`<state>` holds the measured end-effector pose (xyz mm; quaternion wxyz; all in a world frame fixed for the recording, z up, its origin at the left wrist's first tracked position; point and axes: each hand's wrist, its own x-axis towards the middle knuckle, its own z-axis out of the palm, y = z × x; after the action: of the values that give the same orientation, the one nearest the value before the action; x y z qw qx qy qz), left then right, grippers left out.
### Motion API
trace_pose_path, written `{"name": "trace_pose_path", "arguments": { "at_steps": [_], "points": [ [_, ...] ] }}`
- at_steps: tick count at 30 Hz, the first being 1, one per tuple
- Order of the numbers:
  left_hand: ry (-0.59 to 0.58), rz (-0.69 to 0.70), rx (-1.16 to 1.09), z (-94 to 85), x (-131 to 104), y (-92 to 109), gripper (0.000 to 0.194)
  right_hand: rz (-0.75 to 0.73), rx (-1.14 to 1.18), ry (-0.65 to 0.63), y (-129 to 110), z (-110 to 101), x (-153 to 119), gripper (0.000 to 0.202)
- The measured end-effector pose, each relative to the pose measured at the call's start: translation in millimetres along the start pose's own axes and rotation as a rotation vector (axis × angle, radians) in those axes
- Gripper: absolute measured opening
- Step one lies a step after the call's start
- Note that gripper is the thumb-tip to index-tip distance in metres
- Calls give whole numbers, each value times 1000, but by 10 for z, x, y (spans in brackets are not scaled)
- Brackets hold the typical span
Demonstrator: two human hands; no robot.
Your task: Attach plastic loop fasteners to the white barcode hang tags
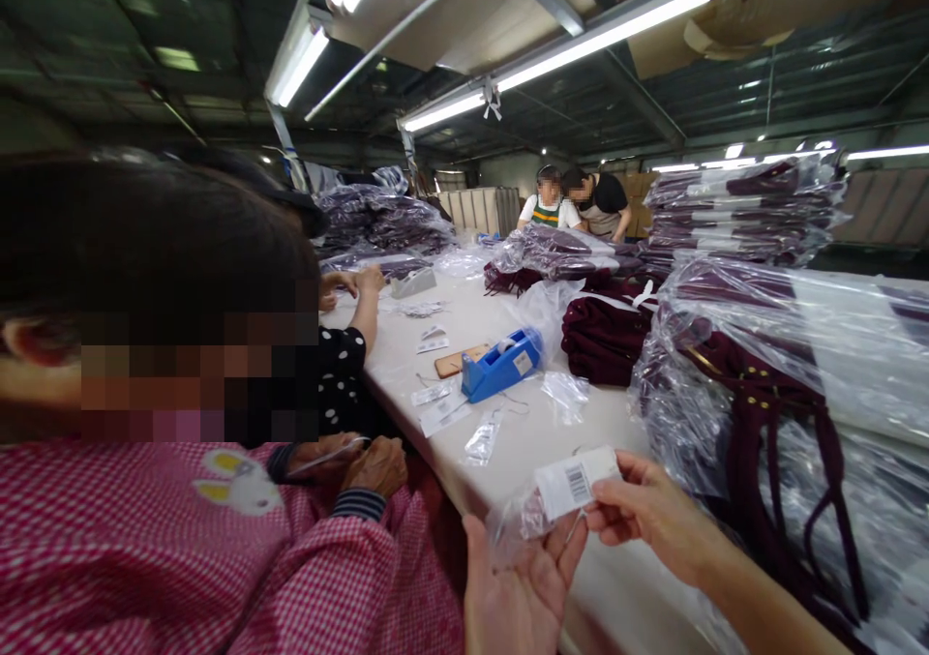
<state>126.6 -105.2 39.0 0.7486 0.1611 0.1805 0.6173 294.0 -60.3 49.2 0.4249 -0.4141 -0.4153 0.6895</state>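
Nearest the camera, the left hand (519, 592) lies palm-up with its fingers loosely spread, cradling a small clear plastic bag (519, 518) against the fingertips, while the right hand (649, 510) pinches a white barcode tag (577, 481) between thumb and forefinger, the tag's end sitting at or just inside the bag's mouth; whether it is fully inside cannot be told. Judging from this, the tag is only partly seated in its bag and the bag is not closed. Both hands hover just over the near edge of the long white table (508, 442), nearer the camera than the blue tape dispenser (502, 365) that stands mid-table. Between the hands and the dispenser lie several loose tags and small clear bags (483, 437), apparently more pieces waiting. To the left of the dispenser and close to the camera sits a co-worker in a pink checked smock (218, 558), that person's hands (363, 461) together over something thin. Right of the dispenser are dark maroon garments (606, 336), some loose, and a large heap already wrapped in clear plastic (784, 365). Just behind the dispenser lies a tan flat object (457, 360), and a second seated person's arm in a dotted sleeve (341, 365) rests on the table's left edge. Far beyond the dispenser, more bagged stacks (740, 210) rise, and two people (573, 200) bend over the table's far end.
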Motion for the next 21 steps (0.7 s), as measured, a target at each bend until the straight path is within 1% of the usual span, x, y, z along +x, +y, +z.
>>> {"name": "trace_pose_path", "arguments": {
  "at_steps": [2,4,6,8,9,10,12,14,16,18,21],
  "points": [
    [-24,45,24,-33,19,-73,54,-1,43,12,31,45,9,22],
    [21,163,97,-51,46,-151,48,1,68,18,51,92,3,21],
    [155,252,183,-51,82,-204,44,13,71,11,66,136,-17,22],
    [308,251,236,-38,121,-211,37,26,47,-20,84,173,-46,24],
    [355,240,245,-28,139,-197,32,33,28,-43,96,189,-61,25],
    [374,236,244,-18,156,-176,29,44,6,-71,110,202,-74,26],
    [338,229,228,-1,183,-130,31,77,-34,-135,144,221,-89,27],
    [298,211,210,-1,203,-102,37,119,-51,-178,178,236,-89,28],
    [287,196,194,-19,215,-103,43,144,-32,-185,204,250,-81,30],
    [275,203,177,-46,214,-127,43,153,17,-168,223,263,-75,34],
    [254,204,146,-76,186,-178,45,171,73,-187,252,283,-82,36]
  ]
}}
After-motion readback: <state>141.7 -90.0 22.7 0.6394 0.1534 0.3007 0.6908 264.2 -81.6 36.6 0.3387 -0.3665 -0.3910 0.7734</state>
